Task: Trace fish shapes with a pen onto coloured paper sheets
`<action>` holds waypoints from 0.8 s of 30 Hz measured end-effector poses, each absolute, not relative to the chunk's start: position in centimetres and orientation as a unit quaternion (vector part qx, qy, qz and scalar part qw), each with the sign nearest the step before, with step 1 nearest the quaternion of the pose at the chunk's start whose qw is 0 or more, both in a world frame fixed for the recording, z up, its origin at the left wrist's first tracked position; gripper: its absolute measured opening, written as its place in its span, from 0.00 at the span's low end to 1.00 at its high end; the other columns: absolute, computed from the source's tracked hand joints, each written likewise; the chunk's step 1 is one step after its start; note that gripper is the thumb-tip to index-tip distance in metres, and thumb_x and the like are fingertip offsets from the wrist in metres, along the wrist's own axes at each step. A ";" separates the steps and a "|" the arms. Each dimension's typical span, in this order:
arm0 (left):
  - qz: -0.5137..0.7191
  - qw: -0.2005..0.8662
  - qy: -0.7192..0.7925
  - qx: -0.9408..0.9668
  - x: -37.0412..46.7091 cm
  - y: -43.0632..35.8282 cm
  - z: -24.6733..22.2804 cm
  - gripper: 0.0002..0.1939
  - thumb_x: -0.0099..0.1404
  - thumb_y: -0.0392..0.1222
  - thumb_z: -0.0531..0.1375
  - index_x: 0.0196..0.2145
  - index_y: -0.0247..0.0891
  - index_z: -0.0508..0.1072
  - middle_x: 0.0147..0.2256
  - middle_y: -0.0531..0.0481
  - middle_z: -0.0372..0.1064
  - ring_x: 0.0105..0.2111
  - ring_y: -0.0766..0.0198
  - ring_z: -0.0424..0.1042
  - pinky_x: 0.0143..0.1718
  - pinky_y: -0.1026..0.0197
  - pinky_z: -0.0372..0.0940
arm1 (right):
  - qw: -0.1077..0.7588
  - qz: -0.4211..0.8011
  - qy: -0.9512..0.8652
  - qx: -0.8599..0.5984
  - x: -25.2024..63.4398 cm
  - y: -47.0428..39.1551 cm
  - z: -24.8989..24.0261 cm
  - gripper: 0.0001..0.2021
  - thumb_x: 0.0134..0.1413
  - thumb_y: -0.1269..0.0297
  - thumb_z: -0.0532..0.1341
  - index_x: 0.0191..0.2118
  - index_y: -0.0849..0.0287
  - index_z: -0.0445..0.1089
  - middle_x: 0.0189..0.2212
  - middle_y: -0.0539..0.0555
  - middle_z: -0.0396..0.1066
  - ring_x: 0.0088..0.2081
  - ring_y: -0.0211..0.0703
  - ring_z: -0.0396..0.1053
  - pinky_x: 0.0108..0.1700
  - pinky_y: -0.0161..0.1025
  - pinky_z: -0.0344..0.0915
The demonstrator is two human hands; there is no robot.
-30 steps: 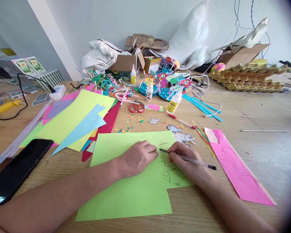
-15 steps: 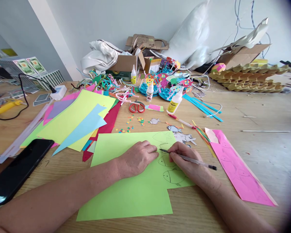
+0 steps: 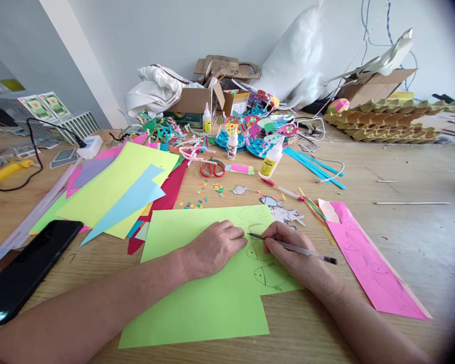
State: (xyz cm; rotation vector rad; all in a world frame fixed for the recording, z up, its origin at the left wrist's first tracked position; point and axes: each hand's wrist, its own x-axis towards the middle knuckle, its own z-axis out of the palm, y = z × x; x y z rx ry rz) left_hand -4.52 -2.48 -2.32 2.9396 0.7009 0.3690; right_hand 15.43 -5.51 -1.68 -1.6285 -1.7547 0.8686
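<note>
A sheet of light green paper (image 3: 197,308) lies on the table, with a piece cut out of its lower right corner. Several fish outlines (image 3: 270,277) are drawn in dark line along its right side. My left hand (image 3: 219,248) rests palm down on the sheet, fingers lying on the paper and holding nothing. In my right hand (image 3: 293,250) is a pen (image 3: 305,250) with a clear barrel and dark end cap, pinched between thumb and fingers. Its tip is at the paper, beside an unfinished curved outline. My right hand partly covers the drawings.
Paper fish cutouts (image 3: 288,216) lie past the sheet. A pink strip (image 3: 367,268) with drawn fish is at right, a black phone (image 3: 30,268) at left. Coloured papers (image 3: 117,187), red-handled scissors (image 3: 213,168) and a glue bottle (image 3: 271,161) sit farther back.
The whole view has shifted slightly. Both hands keep nearly the same place on the green paper, and the pen tip has barely moved.
</note>
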 end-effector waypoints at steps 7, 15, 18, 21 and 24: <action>0.129 0.054 0.226 0.964 -4.6 -2.5 -2.4 0.12 0.67 0.31 0.48 0.42 0.34 0.69 0.42 0.45 0.66 0.40 0.60 0.62 0.43 0.59 0.61 | 0.291 0.335 -0.654 -0.613 15.5 -5.5 -1.6 0.04 0.42 0.65 0.52 0.25 0.56 0.62 0.15 0.45 0.60 0.18 0.35 0.55 0.20 0.32 0.51; 0.124 0.054 0.229 0.964 -4.5 -2.5 -2.4 0.11 0.66 0.32 0.49 0.42 0.34 0.69 0.41 0.46 0.67 0.40 0.60 0.62 0.43 0.59 0.61 | 0.291 0.337 -0.655 -0.611 15.5 -5.6 -1.6 0.04 0.43 0.64 0.51 0.25 0.56 0.61 0.16 0.46 0.60 0.18 0.35 0.55 0.20 0.32 0.52; 0.122 0.050 0.229 0.964 -4.5 -2.4 -2.4 0.11 0.66 0.31 0.49 0.42 0.34 0.69 0.42 0.46 0.66 0.40 0.60 0.62 0.43 0.59 0.61 | 0.285 0.331 -0.655 -0.616 15.5 -5.6 -1.7 0.04 0.43 0.65 0.51 0.25 0.56 0.61 0.16 0.46 0.61 0.18 0.35 0.55 0.20 0.32 0.52; 0.121 0.047 0.229 0.965 -4.5 -2.4 -2.5 0.11 0.66 0.31 0.49 0.42 0.34 0.69 0.42 0.46 0.66 0.40 0.61 0.62 0.43 0.59 0.61 | 0.285 0.331 -0.657 -0.615 15.6 -5.6 -1.9 0.04 0.43 0.65 0.51 0.26 0.56 0.61 0.17 0.46 0.62 0.19 0.35 0.56 0.21 0.32 0.52; 0.124 0.051 0.228 0.964 -4.6 -2.4 -2.5 0.11 0.66 0.31 0.49 0.42 0.34 0.69 0.42 0.46 0.66 0.40 0.61 0.62 0.43 0.59 0.61 | 0.286 0.335 -0.656 -0.613 15.7 -5.7 -2.0 0.04 0.43 0.65 0.51 0.26 0.56 0.61 0.16 0.46 0.62 0.19 0.35 0.55 0.20 0.32 0.52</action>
